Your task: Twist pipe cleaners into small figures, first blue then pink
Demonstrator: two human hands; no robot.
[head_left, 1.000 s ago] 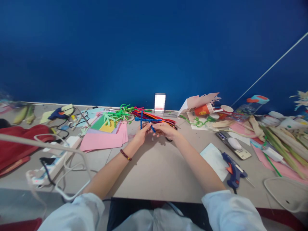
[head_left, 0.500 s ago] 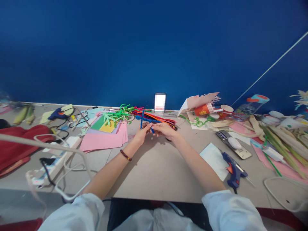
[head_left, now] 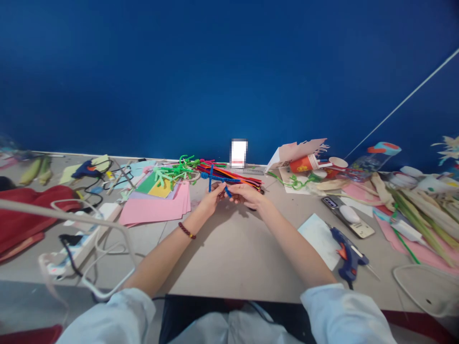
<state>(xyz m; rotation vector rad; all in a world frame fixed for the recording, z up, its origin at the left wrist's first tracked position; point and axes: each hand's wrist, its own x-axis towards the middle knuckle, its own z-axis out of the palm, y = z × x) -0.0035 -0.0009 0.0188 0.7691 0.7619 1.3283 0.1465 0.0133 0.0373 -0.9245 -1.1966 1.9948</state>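
Observation:
My left hand (head_left: 210, 199) and my right hand (head_left: 245, 195) meet over the far middle of the table, both pinched on a bent blue pipe cleaner (head_left: 214, 177). One blue stem stands upright above my fingers and another runs crosswise to the right. A short blue end pokes down between the two hands. Just behind them lies a bundle of coloured pipe cleaners (head_left: 233, 174), and green twisted pipe cleaners (head_left: 174, 169) lie to the left of it. A beaded bracelet (head_left: 187, 231) circles my left wrist.
Coloured paper sheets (head_left: 155, 208) lie left of my hands. A blue glue gun (head_left: 347, 253) rests on the right, another (head_left: 86, 168) at the far left. A power strip with cables (head_left: 77, 243), red cloth (head_left: 25, 215), tipped paper cups (head_left: 304, 163), a phone (head_left: 347, 216) and corn husks (head_left: 423, 210) crowd the sides.
The hands and the blue pipe cleaner shifted only slightly; the fingers keep working the same spot. Nothing else moved.

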